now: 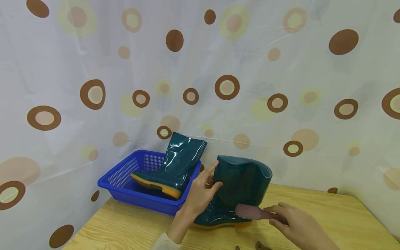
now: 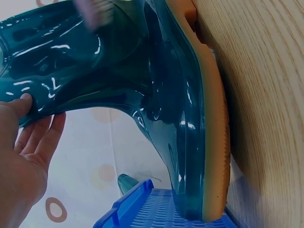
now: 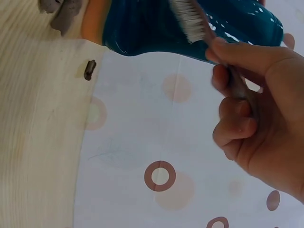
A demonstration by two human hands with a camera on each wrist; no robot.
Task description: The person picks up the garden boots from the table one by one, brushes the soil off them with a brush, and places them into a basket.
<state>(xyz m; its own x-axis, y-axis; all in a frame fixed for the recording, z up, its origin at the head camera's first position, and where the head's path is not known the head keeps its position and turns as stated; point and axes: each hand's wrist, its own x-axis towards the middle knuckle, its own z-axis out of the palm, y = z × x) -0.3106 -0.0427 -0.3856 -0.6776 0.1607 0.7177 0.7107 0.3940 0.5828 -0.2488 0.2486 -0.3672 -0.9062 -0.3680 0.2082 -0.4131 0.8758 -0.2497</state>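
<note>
A dark green rubber boot (image 1: pixel 240 180) with a yellow-orange sole stands on the wooden table. My left hand (image 1: pixel 198 196) holds its shaft near the top, thumb on one face and fingers around the edge, as the left wrist view also shows. In my right hand (image 1: pixel 301 224) is the handle of a pinkish-brown brush (image 1: pixel 248 211), held at the ankle and heel side of the boot. The right wrist view shows its pale bristles (image 3: pixel 187 19) facing the boot; whether they touch is unclear. The brush is blurred in the left wrist view.
Left of the boot, a blue plastic basket (image 1: pixel 147 202) contains a matching green boot (image 1: pixel 184 158), its shaft leaning on the rim. Brown, mud-like lumps (image 1: pixel 260 246) lie on the table (image 1: pixel 337 215) near its front. A dotted curtain (image 1: pixel 200 62) hangs behind.
</note>
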